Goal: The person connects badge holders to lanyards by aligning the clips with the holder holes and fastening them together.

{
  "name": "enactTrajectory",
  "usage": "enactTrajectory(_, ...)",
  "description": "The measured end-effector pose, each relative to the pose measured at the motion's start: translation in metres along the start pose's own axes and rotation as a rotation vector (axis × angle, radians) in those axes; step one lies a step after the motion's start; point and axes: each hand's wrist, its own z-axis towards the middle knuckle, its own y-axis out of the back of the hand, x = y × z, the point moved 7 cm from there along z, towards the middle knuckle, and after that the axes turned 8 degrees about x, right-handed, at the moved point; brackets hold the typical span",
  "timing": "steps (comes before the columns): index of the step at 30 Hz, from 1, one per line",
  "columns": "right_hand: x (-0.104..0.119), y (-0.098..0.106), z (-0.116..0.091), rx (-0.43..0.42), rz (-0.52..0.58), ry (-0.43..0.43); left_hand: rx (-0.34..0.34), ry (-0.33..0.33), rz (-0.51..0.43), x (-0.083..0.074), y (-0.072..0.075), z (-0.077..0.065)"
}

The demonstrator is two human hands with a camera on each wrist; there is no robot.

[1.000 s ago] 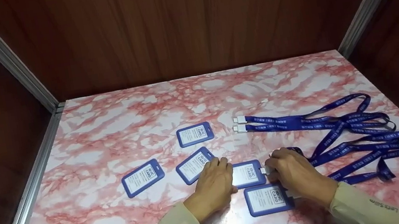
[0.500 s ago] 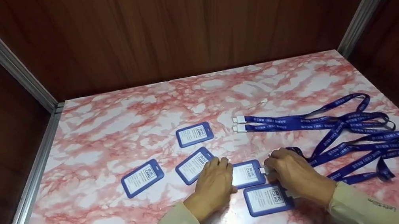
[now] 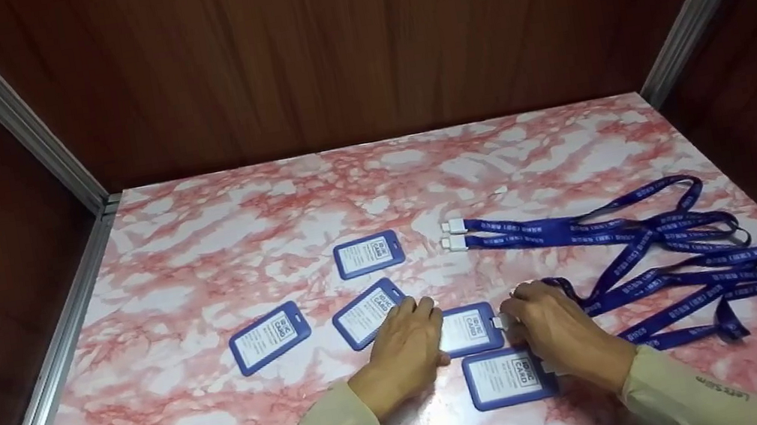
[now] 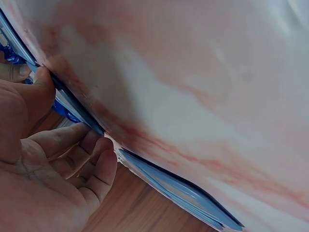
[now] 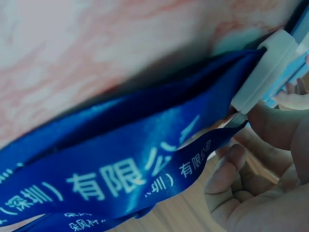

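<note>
My left hand [image 3: 404, 353] holds a blue-framed card holder [image 3: 472, 331] flat on the table, covering its left end. In the left wrist view its thumb and fingertips grip the holder's edges. At the slotted end, my right hand [image 3: 568, 331] pinches the white clip [image 3: 502, 322] of a blue lanyard [image 5: 193, 166]. The clip meets the slot; whether it is hooked through cannot be made out. Just below lies a second card holder [image 3: 507, 378], with another white clip [image 5: 265, 70] at its end, partly hidden by the right hand.
Three more card holders lie to the left: one [image 3: 368, 254] at the back, one [image 3: 368, 313] partly behind the left hand, one [image 3: 271, 337] farther left. Blue lanyards [image 3: 556, 231] spread over the right side, two white clips [image 3: 455, 234] pointing left. Wood-look panels [image 3: 351, 42] enclose the marbled table.
</note>
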Motion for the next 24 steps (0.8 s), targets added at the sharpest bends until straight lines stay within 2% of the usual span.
enactTrajectory(15, -0.0012, -0.0057, 0.0013, 0.072, 0.038, -0.057, -0.018, -0.020, -0.023, -0.0010, 0.0009, -0.0010)
enactTrajectory(24, -0.0006, -0.0042, 0.0001, 0.053, 0.024, -0.013, -0.001, -0.014, -0.030, -0.0007, 0.0004, -0.0015)
